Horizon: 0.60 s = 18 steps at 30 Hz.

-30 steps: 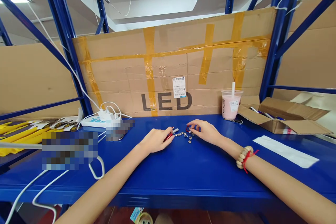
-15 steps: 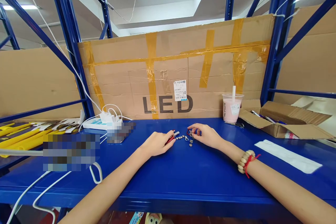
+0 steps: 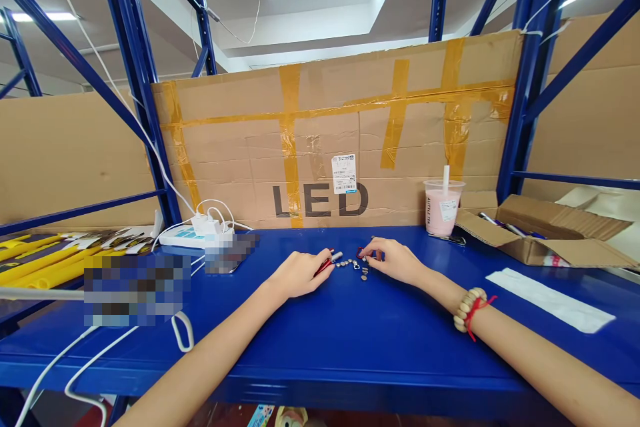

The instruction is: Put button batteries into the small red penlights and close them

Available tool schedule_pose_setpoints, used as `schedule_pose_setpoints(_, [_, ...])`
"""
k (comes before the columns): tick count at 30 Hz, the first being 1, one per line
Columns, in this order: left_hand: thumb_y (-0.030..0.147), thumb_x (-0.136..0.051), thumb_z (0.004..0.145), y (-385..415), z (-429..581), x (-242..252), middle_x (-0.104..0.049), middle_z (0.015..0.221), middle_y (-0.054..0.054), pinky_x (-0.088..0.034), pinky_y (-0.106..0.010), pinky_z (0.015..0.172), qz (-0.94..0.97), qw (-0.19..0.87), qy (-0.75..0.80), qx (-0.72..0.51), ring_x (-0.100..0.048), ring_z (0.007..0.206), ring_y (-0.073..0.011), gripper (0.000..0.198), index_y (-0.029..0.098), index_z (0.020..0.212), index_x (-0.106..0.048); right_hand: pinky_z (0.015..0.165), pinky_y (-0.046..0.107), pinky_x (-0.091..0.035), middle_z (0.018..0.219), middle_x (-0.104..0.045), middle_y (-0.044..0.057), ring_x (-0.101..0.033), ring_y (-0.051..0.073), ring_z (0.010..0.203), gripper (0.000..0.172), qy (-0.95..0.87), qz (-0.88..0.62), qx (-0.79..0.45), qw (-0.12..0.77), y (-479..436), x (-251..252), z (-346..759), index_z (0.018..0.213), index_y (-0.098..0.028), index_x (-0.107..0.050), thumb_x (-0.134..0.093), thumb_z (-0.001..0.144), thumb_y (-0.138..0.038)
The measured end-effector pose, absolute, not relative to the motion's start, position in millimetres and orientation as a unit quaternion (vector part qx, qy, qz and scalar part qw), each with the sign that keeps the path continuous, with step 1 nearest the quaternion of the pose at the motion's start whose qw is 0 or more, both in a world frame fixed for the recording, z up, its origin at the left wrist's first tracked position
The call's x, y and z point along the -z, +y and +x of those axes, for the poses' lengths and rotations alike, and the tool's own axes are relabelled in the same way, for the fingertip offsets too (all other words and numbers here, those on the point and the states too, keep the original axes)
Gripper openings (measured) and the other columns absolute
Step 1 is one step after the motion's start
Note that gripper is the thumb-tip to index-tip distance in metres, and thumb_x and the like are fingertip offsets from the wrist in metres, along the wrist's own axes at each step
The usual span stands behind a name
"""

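My left hand (image 3: 303, 273) is closed around a slim red tool with a silver-grey end (image 3: 330, 263); its exact kind is too small to make out. Beside that end, several small silvery metal pieces (image 3: 350, 263) lie in a curved row on the blue tabletop, with one small round piece (image 3: 364, 277) at the near end. My right hand (image 3: 390, 259) rests at the right of these pieces, thumb and fingertips pinched together. A small dark and reddish bit (image 3: 359, 252) shows at its fingertips, too small to name. A beaded bracelet (image 3: 470, 310) circles the right wrist.
A pink drink cup (image 3: 442, 208) stands behind my right hand. Farther right are an open cardboard box (image 3: 540, 240) with pens and a white strip (image 3: 550, 299). At left sit a white power strip (image 3: 185, 236), cables and yellow items (image 3: 60, 267). A cardboard sheet (image 3: 240, 167) closes the back.
My right fingertips have drawn closer together at the small pieces. My left hand keeps its hold on the red tool. The view has shifted very slightly.
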<state>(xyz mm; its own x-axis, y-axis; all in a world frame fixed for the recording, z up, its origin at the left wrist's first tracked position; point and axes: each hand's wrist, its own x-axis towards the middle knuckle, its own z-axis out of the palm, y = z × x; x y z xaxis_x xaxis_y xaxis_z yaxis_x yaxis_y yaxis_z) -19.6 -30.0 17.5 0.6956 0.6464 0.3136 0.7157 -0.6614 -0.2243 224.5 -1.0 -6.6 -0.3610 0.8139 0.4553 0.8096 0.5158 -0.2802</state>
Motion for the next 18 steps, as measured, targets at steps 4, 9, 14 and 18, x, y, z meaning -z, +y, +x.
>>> schedule_pose_setpoints(4, [0.033,-0.028,0.092,-30.1,-19.7,-17.4,-0.065,0.073,-0.002,-0.039,-0.023,0.051,-0.907,0.168,-0.373,0.105,-0.064,0.064,-0.0194,0.021,0.018,0.098,-0.042,0.057,0.023,-0.039,0.084,-0.062,-0.001,-0.055,0.011,0.064,0.021,-0.824,-0.491,0.001,0.281,-1.4,5.6,224.0,0.085,-0.027,-0.067,-0.05,0.074,-0.021])
schedule_pose_setpoints(9, [0.034,-0.028,0.092,-31.1,-19.6,-17.5,-0.065,0.072,-0.002,-0.039,-0.023,0.051,-0.908,0.167,-0.37,0.107,-0.063,0.063,-0.0193,0.022,0.018,0.098,-0.042,0.054,0.023,-0.038,0.084,-0.062,-0.001,-0.054,0.011,0.064,0.02,-0.822,-0.493,0.007,0.284,-1.8,4.6,223.4,0.087,-0.026,-0.066,-0.05,0.075,-0.024])
schedule_pose_setpoints(14, [0.034,-0.028,0.092,-31.1,-19.9,-18.1,-0.065,0.072,-0.003,-0.039,-0.023,0.051,-0.906,0.167,-0.374,0.105,-0.063,0.063,-0.0195,0.022,0.018,0.098,-0.043,0.055,0.023,-0.039,0.085,-0.061,-0.001,-0.054,0.01,0.063,0.022,-0.822,-0.488,0.016,0.292,-2.5,4.3,223.1,0.089,-0.026,-0.066,-0.049,0.075,-0.023])
schedule_pose_setpoints(18, [0.034,-0.028,0.092,-30.8,-19.9,-18.0,-0.065,0.072,-0.003,-0.039,-0.022,0.051,-0.904,0.17,-0.377,0.109,-0.063,0.064,-0.0192,0.023,0.018,0.099,-0.043,0.057,0.023,-0.04,0.088,-0.061,0.0,-0.054,0.011,0.064,0.023,-0.821,-0.487,0.022,0.297,-2.7,4.2,222.7,0.09,-0.026,-0.065,-0.048,0.076,-0.022])
